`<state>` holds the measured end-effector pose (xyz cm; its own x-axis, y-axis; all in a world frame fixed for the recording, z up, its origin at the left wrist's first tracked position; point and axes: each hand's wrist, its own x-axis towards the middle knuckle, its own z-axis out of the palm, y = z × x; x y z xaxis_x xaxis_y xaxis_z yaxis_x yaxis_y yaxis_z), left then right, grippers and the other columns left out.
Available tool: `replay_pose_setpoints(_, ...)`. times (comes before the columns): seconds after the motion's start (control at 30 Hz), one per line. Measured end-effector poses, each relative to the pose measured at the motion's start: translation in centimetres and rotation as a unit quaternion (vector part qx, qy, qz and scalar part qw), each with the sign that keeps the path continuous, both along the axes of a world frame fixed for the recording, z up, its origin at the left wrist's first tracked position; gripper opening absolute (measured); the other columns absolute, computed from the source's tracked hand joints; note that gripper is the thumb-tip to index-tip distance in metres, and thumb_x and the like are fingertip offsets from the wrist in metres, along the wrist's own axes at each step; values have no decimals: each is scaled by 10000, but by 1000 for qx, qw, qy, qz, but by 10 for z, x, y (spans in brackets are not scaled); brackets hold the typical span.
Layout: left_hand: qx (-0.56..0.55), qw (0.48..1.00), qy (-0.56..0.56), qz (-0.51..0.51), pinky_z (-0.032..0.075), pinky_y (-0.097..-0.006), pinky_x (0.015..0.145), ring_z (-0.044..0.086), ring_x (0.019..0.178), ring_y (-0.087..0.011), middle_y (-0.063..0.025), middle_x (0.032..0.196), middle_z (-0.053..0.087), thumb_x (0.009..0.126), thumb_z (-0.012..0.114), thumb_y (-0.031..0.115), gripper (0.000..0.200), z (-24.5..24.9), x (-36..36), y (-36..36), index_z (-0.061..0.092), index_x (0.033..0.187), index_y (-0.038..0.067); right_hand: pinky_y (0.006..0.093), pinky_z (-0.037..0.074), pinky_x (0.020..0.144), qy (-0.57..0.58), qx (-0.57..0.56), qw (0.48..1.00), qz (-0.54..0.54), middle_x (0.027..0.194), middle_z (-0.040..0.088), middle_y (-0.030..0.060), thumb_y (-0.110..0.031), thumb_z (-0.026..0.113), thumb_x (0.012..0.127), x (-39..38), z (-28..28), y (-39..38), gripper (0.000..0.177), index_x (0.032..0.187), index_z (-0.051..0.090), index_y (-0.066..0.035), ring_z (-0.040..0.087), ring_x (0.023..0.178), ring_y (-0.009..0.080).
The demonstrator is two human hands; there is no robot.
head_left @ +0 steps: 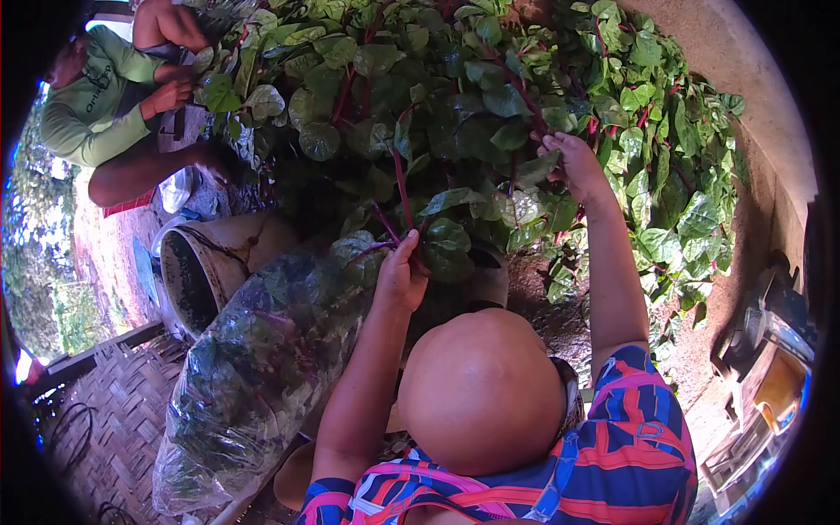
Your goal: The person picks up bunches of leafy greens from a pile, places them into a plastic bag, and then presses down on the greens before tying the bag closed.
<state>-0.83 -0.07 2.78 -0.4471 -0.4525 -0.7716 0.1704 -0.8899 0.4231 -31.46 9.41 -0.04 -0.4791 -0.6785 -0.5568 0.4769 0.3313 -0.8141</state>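
A big heap of leafy greens (455,87) with red-purple stems spreads across the upper middle. In front of my knee, my left hand (404,273) is closed round the lower ends of some red stems (402,188) with broad green leaves. Farther out to the right, my right hand (573,168) pinches a long red stem (523,92) at the near side of the heap. A clear plastic bag (254,376) filled with the same greens lies beside my left forearm.
A white bucket (223,262) lies tipped on its side at the left. Another person in a green shirt (96,105) sits at the upper left, handling leaves. A woven mat (118,420) is at the lower left. A concrete wall (752,79) borders the heap at right.
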Motion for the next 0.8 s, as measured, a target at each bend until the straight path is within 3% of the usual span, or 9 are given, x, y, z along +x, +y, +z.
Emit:
replay_pose_setpoints(0.1,-6,1000,-7,21,481,-282,726,606,801,-148,-32,885,634,853,580,177,160,-2,-5,1,583,964,62,235,445,575,-154,-137,978,-39,746,549,9,-208,494,898,1,4,9,337,1156,500,8,527,648,100)
replay_pose_setpoints(0.17,-13,999,-6,32,478,-280,720,603,785,-145,-25,874,631,852,584,177,153,-10,-2,1,584,957,66,231,436,582,-278,-253,926,-35,774,545,11,-214,498,898,4,-3,14,371,1193,463,8,512,650,103)
replay_pose_setpoints(0.27,-15,1000,7,27,494,-316,749,614,829,-172,-47,922,640,880,541,193,180,-21,4,-2,580,989,56,235,414,585,-274,-198,941,-3,797,529,11,-226,494,901,14,-8,14,422,1237,409,16,482,623,106)
replay_pose_setpoints(0.37,-29,999,-16,41,494,-311,746,611,828,-167,-44,926,637,877,550,194,177,-13,-2,0,580,984,57,239,403,569,-336,-321,885,-19,769,500,4,-233,497,901,31,-3,11,433,1230,406,33,457,605,101)
replay_pose_setpoints(0.47,-45,998,-26,32,491,-307,746,607,836,-160,-37,937,633,870,566,195,185,-10,-5,2,575,995,60,237,393,573,-344,-363,865,-49,751,481,-3,-239,503,897,42,6,7,453,1232,396,47,438,593,92)
replay_pose_setpoints(0.57,-57,997,-46,23,471,-283,701,585,807,-129,-2,889,604,854,597,208,182,-9,-10,4,555,971,75,236,388,586,-324,-385,864,9,744,484,-4,-244,506,893,60,25,0,458,1230,400,48,439,591,88)
replay_pose_setpoints(0.67,-74,996,-49,14,473,-281,693,587,808,-127,-5,877,604,855,596,199,175,-10,-16,7,554,970,74,245,385,556,-430,-339,834,76,684,481,-25,-273,495,895,91,25,-13,464,1234,411,34,434,564,76)
replay_pose_setpoints(0.8,-89,995,-36,-9,460,-268,646,579,776,-124,-1,848,601,855,596,237,172,-5,-19,9,550,940,94,229,379,536,-477,-269,822,158,689,479,-35,-287,486,902,142,7,-19,360,1134,475,-13,436,562,67)
